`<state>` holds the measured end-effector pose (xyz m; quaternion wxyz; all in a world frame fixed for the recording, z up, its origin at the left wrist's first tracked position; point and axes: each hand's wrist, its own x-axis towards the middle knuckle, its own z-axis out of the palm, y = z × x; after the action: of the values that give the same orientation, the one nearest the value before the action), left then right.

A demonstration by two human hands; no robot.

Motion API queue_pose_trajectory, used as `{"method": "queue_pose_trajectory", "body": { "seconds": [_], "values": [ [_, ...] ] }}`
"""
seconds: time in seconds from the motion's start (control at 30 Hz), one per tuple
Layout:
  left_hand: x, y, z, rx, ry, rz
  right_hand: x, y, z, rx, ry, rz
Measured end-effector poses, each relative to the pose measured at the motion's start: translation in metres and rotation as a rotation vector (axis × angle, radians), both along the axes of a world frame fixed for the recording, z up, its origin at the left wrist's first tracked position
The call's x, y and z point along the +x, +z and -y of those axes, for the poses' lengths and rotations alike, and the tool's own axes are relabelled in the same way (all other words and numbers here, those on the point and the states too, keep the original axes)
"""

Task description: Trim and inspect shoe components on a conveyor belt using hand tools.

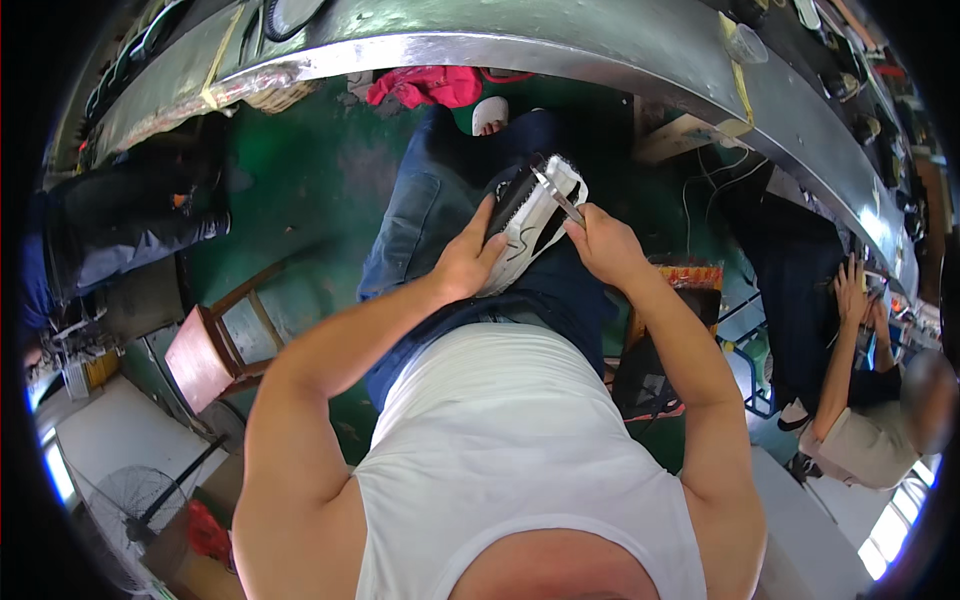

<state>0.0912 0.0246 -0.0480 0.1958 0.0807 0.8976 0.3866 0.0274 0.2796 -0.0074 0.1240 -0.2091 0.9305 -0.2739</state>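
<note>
Over my lap lies a white and black shoe [522, 243], its toe pointing away from me and its full shape partly hidden by my hands. My left hand [468, 258] grips its left side, with the thumb on the white surface. In my right hand [606, 246] is a slim silvery metal hand tool [560, 197]. The tool's tip touches the shoe near its far end. Whether it is pincers or scissors, I cannot tell.
A metal-edged workbench [450, 50] curves across the far side. Red cloth [430, 86] lies below it. A wooden stool [205, 355] stands left and a fan [140, 500] lower left. At right a co-worker's hands [852, 292] are near the bench; another person's legs [130, 240] show left.
</note>
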Motion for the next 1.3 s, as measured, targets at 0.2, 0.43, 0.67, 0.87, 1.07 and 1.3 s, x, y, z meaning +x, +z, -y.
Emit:
{"method": "queue_pose_trajectory", "body": {
  "seconds": [0.2, 0.43, 0.67, 0.87, 1.07, 1.3],
  "values": [
    [0.003, 0.003, -0.007, 0.329, 0.326, 0.134, 0.036, 0.017, 0.01, -0.309, 0.006, -0.024],
    [-0.013, 0.04, 0.022, 0.253, 0.019, 0.24, 0.048, 0.006, -0.015, -0.212, -0.155, 0.312],
    [-0.06, 0.139, 0.036, 0.345, 0.125, -0.208, 0.059, -0.014, -0.037, -0.65, -0.496, 0.384],
    [-0.114, 0.143, -0.01, 0.699, 0.258, -0.269, 0.054, -0.01, -0.041, -0.701, -0.449, 0.529],
    [-0.082, -0.031, -0.004, 0.373, 0.156, 0.161, 0.058, 0.0, -0.038, -0.542, -0.328, 0.527],
    [-0.046, 0.024, -0.005, -0.031, 0.167, -0.037, 0.056, 0.02, -0.017, -0.406, -0.104, 0.61]
  ]
}}
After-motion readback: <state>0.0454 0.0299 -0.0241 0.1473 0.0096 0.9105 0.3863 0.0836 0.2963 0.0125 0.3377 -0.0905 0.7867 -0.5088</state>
